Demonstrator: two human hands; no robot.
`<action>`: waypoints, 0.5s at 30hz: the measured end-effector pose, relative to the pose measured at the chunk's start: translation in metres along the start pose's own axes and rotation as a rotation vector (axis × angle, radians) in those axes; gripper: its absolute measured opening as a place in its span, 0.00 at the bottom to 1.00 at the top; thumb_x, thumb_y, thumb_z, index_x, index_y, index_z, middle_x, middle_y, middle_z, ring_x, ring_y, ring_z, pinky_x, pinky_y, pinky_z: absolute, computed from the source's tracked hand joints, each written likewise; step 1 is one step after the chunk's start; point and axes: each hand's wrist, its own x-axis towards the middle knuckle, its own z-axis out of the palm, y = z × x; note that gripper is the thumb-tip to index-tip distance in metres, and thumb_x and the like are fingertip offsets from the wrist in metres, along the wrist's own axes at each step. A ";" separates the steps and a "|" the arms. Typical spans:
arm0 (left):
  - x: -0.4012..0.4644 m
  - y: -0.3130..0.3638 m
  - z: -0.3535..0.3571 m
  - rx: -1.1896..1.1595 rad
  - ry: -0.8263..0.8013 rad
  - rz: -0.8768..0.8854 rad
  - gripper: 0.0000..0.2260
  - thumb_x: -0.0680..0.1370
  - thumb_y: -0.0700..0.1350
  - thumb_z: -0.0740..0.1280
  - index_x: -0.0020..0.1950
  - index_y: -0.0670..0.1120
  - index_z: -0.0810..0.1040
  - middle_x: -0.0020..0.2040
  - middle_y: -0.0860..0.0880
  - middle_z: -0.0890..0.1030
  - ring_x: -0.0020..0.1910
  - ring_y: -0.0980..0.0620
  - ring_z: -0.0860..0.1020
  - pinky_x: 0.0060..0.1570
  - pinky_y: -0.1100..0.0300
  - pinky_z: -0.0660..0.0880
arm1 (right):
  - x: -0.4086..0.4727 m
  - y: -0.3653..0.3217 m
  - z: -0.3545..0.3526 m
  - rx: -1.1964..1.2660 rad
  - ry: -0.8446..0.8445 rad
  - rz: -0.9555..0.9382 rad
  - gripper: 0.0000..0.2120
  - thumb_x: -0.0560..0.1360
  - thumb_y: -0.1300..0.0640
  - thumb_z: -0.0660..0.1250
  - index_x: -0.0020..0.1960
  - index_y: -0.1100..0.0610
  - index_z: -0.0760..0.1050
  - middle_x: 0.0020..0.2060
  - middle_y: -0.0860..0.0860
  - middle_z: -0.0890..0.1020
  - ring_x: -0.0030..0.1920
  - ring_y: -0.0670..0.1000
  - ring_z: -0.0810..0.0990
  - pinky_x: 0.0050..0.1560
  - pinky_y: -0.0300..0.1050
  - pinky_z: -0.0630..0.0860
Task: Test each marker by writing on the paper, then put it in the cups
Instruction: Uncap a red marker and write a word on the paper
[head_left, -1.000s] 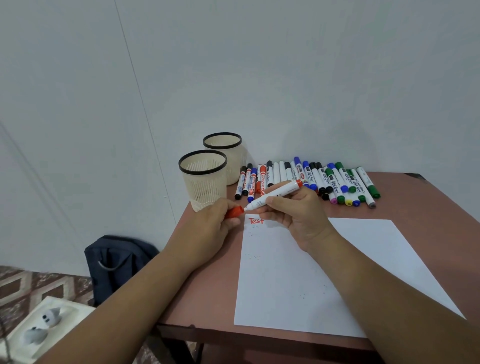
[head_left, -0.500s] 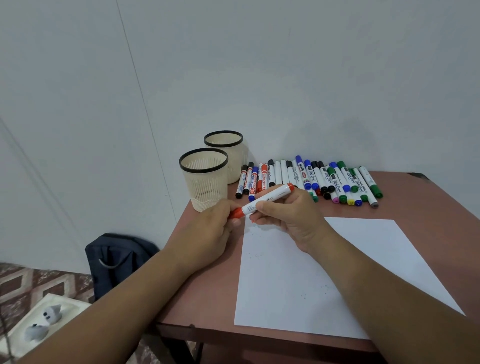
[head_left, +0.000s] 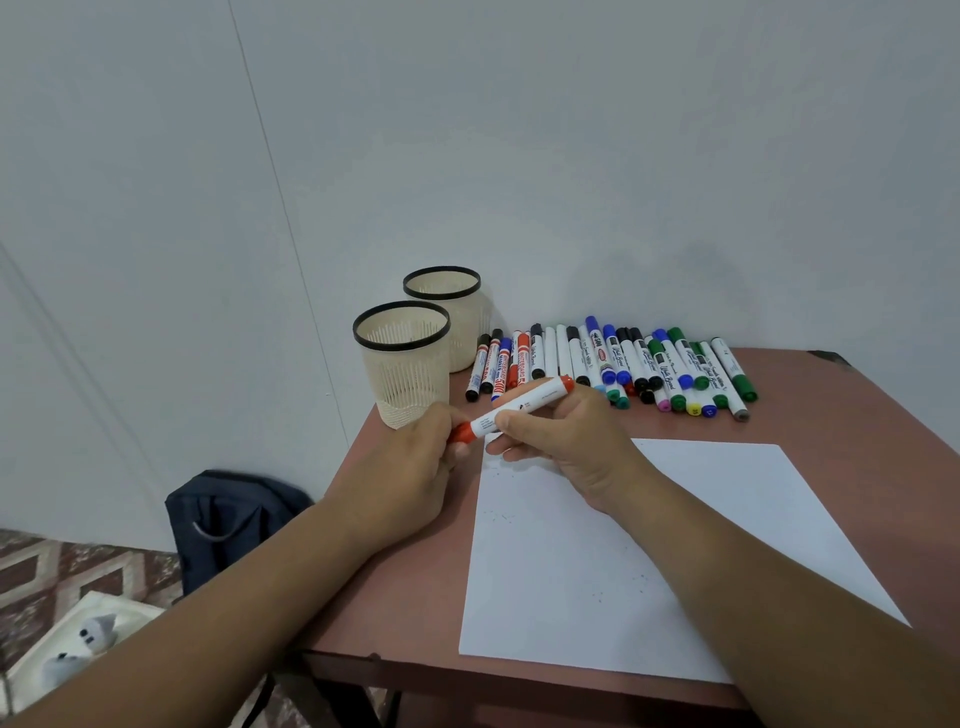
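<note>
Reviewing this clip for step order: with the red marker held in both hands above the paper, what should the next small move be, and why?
Probably the right hand carries the red marker to the nearer cup and drops it in. The left hand pinches the cap end, which looks seated on the barrel, so capping seems done. Both cups look empty, and the nearer one stands just beyond the left hand.

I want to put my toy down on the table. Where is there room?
There is bare room on the reddish-brown table right of the white sheet of paper, below the row of markers. A narrower strip runs left of the paper, toward the near edge. It is crowded at the back: two cream mesh cups, markers, and both hands.
</note>
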 end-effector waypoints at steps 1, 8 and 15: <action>0.001 0.001 0.000 0.007 -0.013 -0.012 0.02 0.85 0.49 0.58 0.57 0.53 0.68 0.43 0.53 0.75 0.40 0.53 0.73 0.37 0.56 0.72 | 0.001 0.001 0.001 -0.019 0.002 -0.001 0.05 0.77 0.68 0.72 0.52 0.62 0.82 0.43 0.59 0.88 0.42 0.58 0.88 0.42 0.46 0.85; 0.008 0.006 -0.003 -0.051 -0.115 -0.110 0.35 0.70 0.68 0.72 0.70 0.61 0.60 0.52 0.61 0.72 0.48 0.59 0.74 0.42 0.67 0.70 | 0.007 0.002 -0.011 0.128 0.180 0.032 0.06 0.75 0.66 0.74 0.52 0.65 0.83 0.43 0.61 0.86 0.43 0.57 0.86 0.47 0.50 0.83; 0.010 0.003 -0.002 0.079 -0.123 -0.043 0.22 0.70 0.74 0.67 0.47 0.58 0.67 0.41 0.57 0.73 0.38 0.57 0.71 0.35 0.64 0.66 | 0.010 -0.016 -0.029 -0.027 0.406 0.033 0.15 0.74 0.65 0.77 0.58 0.57 0.78 0.48 0.55 0.88 0.46 0.53 0.89 0.49 0.50 0.86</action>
